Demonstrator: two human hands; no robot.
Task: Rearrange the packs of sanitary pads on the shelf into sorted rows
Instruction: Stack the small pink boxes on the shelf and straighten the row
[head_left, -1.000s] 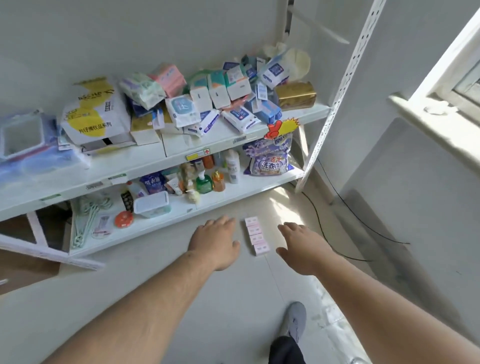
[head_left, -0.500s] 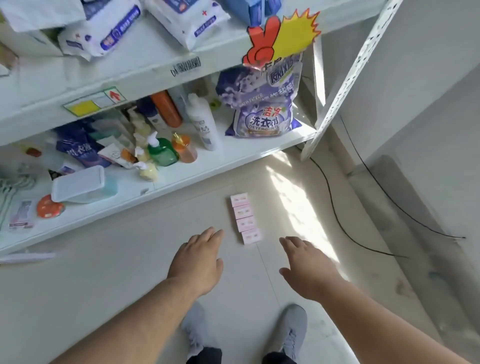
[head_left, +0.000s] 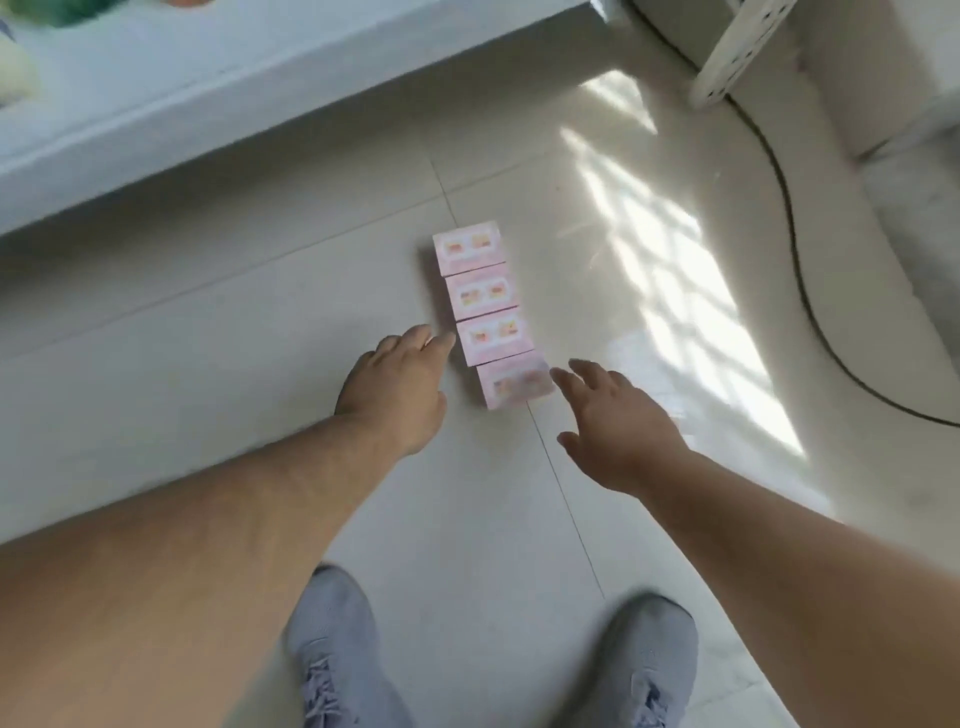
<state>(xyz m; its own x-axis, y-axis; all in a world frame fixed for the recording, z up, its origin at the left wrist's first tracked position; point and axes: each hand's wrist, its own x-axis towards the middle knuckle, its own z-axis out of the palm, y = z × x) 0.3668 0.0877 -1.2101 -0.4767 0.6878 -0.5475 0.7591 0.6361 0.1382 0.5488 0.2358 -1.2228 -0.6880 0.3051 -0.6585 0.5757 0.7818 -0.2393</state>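
Flanking four pink packs (head_left: 491, 312) on floor | left hand (head_left: 397, 389), right hand (head_left: 618, 436): fingers spread, empty

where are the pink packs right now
In the head view, the four pink packs lie in a row on the floor tiles, mid-frame, just ahead of the left hand and right hand.

Black cable (head_left: 795, 249) crosses sunlit tiled floor (head_left: 260, 322) beyond grey shoes (head_left: 337, 649).

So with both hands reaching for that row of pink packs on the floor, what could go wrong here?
1. The four pink packs lie loose, end to end; squeezed from the sides by the left hand and right hand, the row might buckle and scatter.
2. The black cable trails across the floor nearby, a possible trip hazard.
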